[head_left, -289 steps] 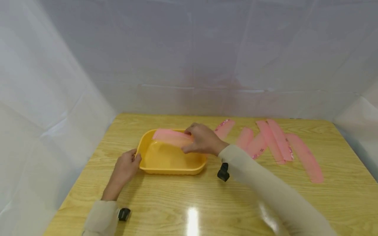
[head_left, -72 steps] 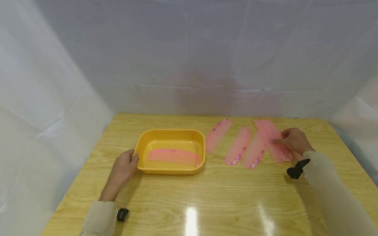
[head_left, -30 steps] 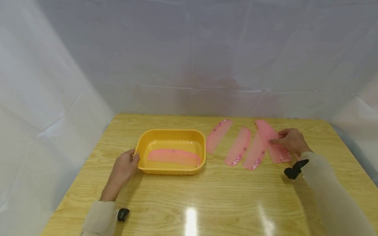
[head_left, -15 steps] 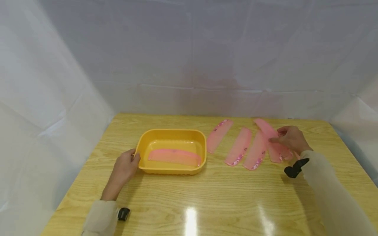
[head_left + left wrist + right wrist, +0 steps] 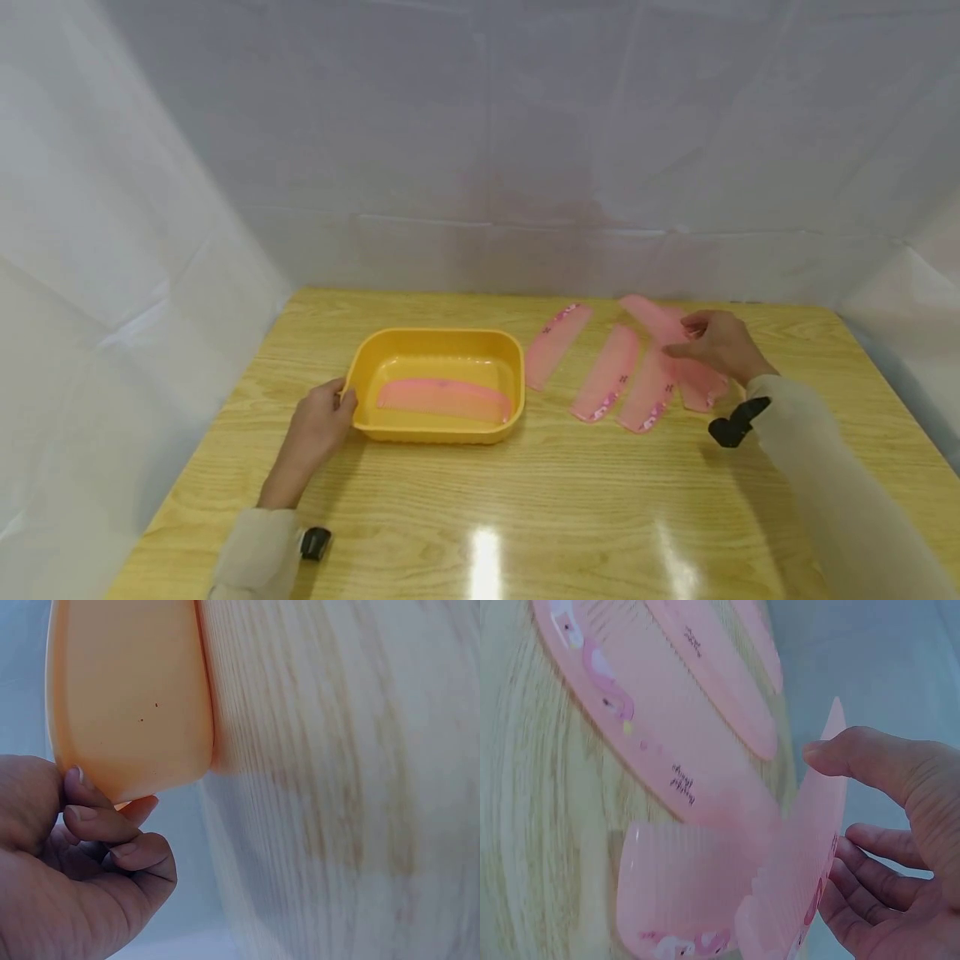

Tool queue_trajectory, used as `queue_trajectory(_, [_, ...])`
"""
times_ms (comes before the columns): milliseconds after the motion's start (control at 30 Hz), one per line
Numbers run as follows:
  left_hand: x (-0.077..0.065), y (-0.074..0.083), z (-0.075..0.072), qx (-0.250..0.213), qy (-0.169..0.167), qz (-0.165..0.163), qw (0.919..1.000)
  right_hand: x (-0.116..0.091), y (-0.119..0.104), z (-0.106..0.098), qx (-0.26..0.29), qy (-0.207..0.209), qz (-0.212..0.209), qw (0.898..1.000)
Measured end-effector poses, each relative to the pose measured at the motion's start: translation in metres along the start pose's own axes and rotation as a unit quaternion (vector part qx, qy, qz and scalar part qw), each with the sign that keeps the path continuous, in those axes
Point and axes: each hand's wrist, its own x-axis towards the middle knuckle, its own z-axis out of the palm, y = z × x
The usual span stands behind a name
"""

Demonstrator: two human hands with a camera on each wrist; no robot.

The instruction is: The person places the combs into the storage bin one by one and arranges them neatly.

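With fingers and thumb, my left hand [image 5: 321, 419] grips the left rim of a yellow plastic basin [image 5: 438, 436]. One pink comb [image 5: 442, 400] lies inside it, teeth toward me. On the right, my right hand [image 5: 723, 343] pinches another pink comb [image 5: 817, 817], tilted up off the table, thumb on one face and fingers behind. A further rounded comb end shows beside it in the right wrist view; I cannot tell whether it is held too. Beneath lies a flamingo-printed comb [image 5: 701, 387], partly covered by the hand and the held comb.
Left of my right hand, several pink combs lie slanted: a far one [image 5: 557, 346], a middle one [image 5: 607, 372] and a nearer one [image 5: 651, 385]. The wooden table [image 5: 480, 492] ends at a pale sheet backdrop [image 5: 480, 167].
Since 9.6 s ago, a comb has come to lie in the basin, and my right hand has moved to the right-hand pile. Over the last half second it shifts left with a comb.
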Motion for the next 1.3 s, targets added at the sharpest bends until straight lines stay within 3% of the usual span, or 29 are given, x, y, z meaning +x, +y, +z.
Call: queue_trajectory(1300, [0.002, 0.000, 0.001, -0.001, 0.005, 0.002, 1.0000, 0.022, -0.096, 0.045, 0.027, -0.021, -0.120, 0.992])
